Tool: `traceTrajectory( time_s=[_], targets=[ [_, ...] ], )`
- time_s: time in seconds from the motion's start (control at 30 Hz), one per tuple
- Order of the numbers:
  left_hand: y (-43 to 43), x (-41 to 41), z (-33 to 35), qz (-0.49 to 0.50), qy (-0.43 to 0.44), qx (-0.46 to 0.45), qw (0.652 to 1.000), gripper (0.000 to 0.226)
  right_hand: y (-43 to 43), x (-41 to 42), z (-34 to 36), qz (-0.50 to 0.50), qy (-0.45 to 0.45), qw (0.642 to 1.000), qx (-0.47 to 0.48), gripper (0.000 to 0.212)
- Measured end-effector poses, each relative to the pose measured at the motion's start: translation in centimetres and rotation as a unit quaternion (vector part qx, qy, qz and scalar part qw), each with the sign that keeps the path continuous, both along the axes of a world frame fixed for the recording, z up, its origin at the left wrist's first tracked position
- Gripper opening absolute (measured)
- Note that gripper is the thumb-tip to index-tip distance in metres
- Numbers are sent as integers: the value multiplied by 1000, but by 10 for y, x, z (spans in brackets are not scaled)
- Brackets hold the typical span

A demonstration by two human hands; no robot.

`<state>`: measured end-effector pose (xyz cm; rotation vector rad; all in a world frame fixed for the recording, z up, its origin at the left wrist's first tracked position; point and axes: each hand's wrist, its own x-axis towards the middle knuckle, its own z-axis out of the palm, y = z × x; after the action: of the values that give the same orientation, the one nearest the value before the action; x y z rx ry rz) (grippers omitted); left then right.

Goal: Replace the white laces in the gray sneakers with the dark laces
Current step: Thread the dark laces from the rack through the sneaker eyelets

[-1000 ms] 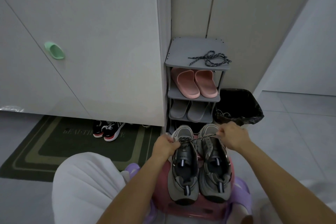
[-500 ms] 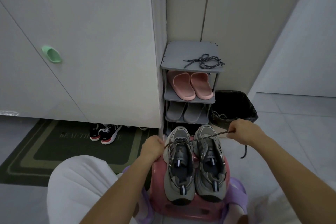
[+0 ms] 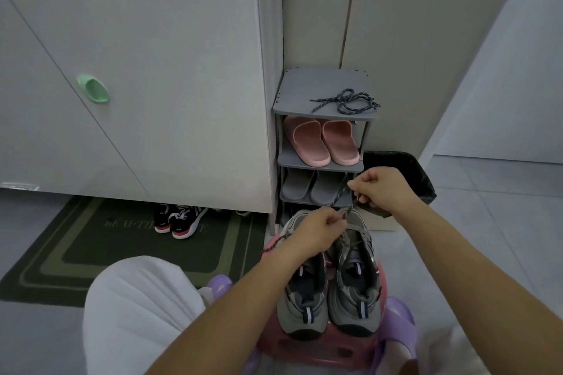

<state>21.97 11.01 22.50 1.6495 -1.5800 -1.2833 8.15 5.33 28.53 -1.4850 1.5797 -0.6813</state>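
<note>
- The gray sneakers [image 3: 355,286] stand side by side on the pink stool [image 3: 304,347], toes at its far edge and heels at its near edge.
- The right hand [image 3: 382,189] has risen from beside the toes to above the right sneaker's toe. Its fingers [image 3: 358,184] are curled tight, pinching the dark lace [image 3: 338,199].
- The left hand [image 3: 316,230] has moved in from the stool's left edge to the toes. Its fingers are closed round the same lace, and a tail trails from it over the stool's left rim.
- Half a second ago the lace was stretched flat across both toes; now it slopes up between the hands. It is probably being drawn through the front eyelets, though I cannot tell which ones.
- A second dark lace [image 3: 345,100] lies untouched on top of the shoe rack [image 3: 304,91], so one sneaker likely remains to be done.
</note>
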Motion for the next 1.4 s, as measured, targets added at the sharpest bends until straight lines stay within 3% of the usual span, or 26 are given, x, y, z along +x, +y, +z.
traceTrajectory(
  time_s=[0.17, 0.33, 0.43, 0.5, 0.6, 0.73, 0.83, 0.9, 1.07, 1.4],
  targets=[
    [5, 32, -3, -16, 8, 39, 999, 11, -5, -8, -11, -38, -11, 999, -15, 10],
    [9, 52, -6, -19, -94, 40, 995, 17, -7, -14, -24, -38, 135, 989, -49, 15],
    [9, 54, -10, 16, -105, 14, 994, 18, 2, -6, -34, 67, 361, 918, -151, 41],
    [9, 50, -12, 27, -94, 2, 995, 19, 16, 7, -43, 186, 429, 863, -192, 52],
    [6, 42, -13, 26, -98, -5, 995, 21, 33, 26, -68, 305, 425, 834, -178, 46],
    [5, 40, -21, 41, -159, -6, 986, 27, 34, 23, -85, 257, 338, 889, -169, 29],
    [7, 37, -32, 34, -255, -6, 966, 39, 28, 14, -86, 209, 327, 910, -146, 27],
    [9, 31, -38, 0, -271, 31, 962, 42, 26, 12, -89, 201, 321, 917, -126, 30],
    [9, 25, -45, 2, -233, 89, 968, 35, 28, 18, -93, 232, 411, 872, -127, 28],
    [11, 33, -60, 32, -193, 130, 972, 48, 28, 22, -91, 252, 421, 864, -109, 20]
  ],
)
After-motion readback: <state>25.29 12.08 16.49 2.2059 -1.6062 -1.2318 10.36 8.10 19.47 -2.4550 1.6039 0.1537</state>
